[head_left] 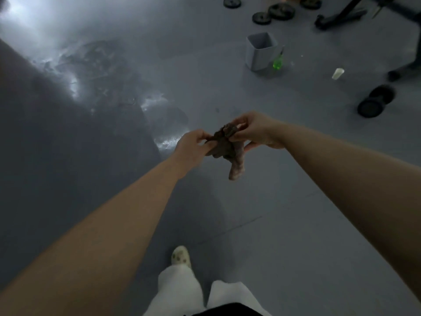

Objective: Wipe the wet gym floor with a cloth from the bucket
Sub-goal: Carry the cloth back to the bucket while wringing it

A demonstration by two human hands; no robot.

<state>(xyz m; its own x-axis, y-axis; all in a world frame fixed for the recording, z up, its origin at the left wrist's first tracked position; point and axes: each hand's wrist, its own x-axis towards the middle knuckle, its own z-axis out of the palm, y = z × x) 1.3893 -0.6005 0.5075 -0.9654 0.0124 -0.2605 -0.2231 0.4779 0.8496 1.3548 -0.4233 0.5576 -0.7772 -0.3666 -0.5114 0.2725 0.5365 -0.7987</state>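
Observation:
A crumpled brown cloth [227, 149] hangs in the air in front of me, one end drooping down. My left hand [191, 148] pinches its left edge. My right hand [255, 131] pinches its top right part. Both arms are stretched out over the grey gym floor. A wet, shiny patch [95, 71] spreads over the floor to the left and ahead, with bright reflections reaching close to my left hand. The grey bucket [260, 51] stands on the floor at the upper right, well beyond my hands.
A green bottle [278, 62] stands beside the bucket, and a small white cup [338, 73] lies further right. Weight plates [280, 11] lie at the top, a dumbbell [376, 101] at the right, and a black machine frame [364, 10] in the far corner. My foot [181, 256] is below.

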